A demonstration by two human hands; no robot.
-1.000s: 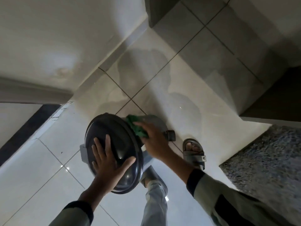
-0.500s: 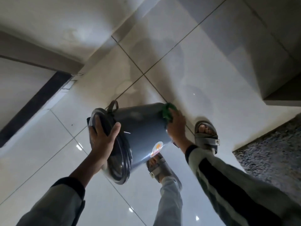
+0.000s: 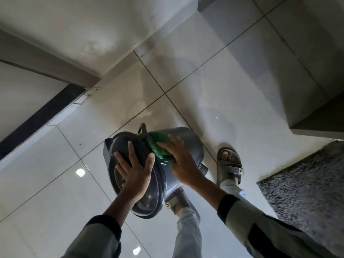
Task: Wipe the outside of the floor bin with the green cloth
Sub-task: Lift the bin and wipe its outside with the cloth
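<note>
The grey floor bin is tipped on its side above the tiled floor, its dark round lid facing me. My left hand lies flat on the lid with fingers spread, steadying it. My right hand presses the green cloth against the bin's upper side wall, just behind the lid rim. A thin handle loop sticks up at the top of the bin. The bin's far end and underside are hidden.
My two sandalled feet stand under and right of the bin on glossy white tiles. A grey shaggy rug lies at the right. A wall with a dark strip runs along the left; a step edge is at the far right.
My right hand has slid the green cloth along the bin wall from the far end to just behind the lid. My left hand shifted from the lid's rim onto its face.
</note>
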